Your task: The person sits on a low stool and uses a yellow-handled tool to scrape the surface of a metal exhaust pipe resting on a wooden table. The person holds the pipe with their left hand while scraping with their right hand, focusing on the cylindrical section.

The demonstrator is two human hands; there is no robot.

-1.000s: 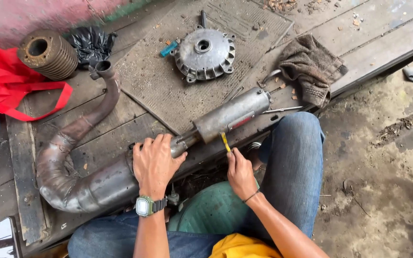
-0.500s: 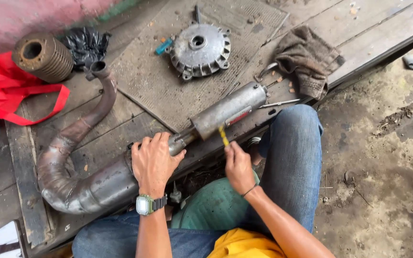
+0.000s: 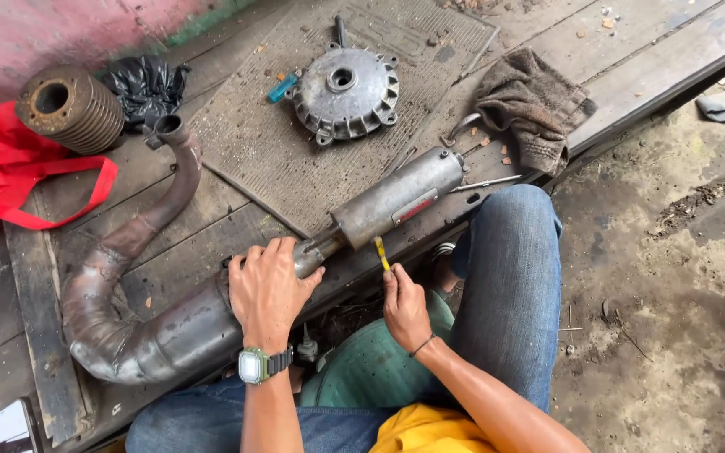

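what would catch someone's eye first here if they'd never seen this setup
The long rusty exhaust pipe curving across the wooden boards, with the left hand pressed on its narrow middle. Just beside it, the right hand holds a small yellow-handled tool near the silver silencer. Farther back lie a round finned metal cover and a red bag at the left edge.

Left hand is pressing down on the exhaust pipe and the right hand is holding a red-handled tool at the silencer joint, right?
Not quite: the tool in the right hand has a yellow handle, not red, as the head view shows. The rest stands: the left hand presses on the exhaust pipe and the tool tip sits at the silencer joint.
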